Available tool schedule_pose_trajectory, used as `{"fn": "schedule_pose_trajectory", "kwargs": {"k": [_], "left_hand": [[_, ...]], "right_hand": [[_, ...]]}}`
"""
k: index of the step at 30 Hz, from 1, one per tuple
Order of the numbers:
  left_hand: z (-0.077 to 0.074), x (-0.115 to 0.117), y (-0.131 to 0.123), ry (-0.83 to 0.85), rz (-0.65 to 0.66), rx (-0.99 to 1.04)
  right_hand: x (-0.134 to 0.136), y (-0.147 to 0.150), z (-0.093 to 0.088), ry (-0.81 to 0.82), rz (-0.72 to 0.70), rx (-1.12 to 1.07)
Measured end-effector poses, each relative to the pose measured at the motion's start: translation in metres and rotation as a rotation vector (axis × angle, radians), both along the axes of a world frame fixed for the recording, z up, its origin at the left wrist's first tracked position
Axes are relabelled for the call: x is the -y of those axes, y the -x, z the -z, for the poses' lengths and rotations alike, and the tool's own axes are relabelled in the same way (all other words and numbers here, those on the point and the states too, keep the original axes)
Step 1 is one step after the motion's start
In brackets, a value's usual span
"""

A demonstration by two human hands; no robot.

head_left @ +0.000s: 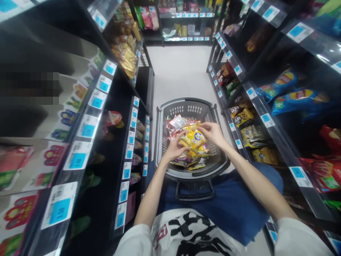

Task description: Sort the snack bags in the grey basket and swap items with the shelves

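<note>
A grey plastic shopping basket [186, 106] stands on the floor in front of my knees, filled with several colourful snack packets. Over it, both hands hold one yellow snack packet [195, 138]. My left hand [174, 148] grips its lower left edge with curled fingers. My right hand [213, 132] pinches its upper right corner. A white and red packet [177, 122] lies at the basket's back left.
Black shelves with blue price tags line both sides of a narrow aisle. Chip bags [282, 83] and boxed snacks [243, 116] fill the right shelves; packets [126, 57] sit on the left ones. White floor [181, 71] runs to a far shelf unit.
</note>
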State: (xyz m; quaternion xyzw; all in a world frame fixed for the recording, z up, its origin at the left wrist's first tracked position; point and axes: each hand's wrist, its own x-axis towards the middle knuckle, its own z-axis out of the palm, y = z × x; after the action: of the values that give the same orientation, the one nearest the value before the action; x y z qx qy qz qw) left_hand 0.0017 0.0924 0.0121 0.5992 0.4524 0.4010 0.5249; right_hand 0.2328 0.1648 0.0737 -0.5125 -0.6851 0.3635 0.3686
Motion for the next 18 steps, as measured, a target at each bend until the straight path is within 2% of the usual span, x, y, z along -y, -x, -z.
{"fn": "schedule_pose_trajectory", "kwargs": {"k": [6,18], "left_hand": [[-0.0012,0.0015,0.0000,-0.059,-0.019,-0.040],[0.0038,0.0044,0.0003,-0.158,-0.002,-0.059]], "right_hand": [[0.0003,-0.0031,0.0019,0.017,-0.020,-0.002],[0.0028,-0.0039,-0.0069,0.015,-0.032,0.019]]}}
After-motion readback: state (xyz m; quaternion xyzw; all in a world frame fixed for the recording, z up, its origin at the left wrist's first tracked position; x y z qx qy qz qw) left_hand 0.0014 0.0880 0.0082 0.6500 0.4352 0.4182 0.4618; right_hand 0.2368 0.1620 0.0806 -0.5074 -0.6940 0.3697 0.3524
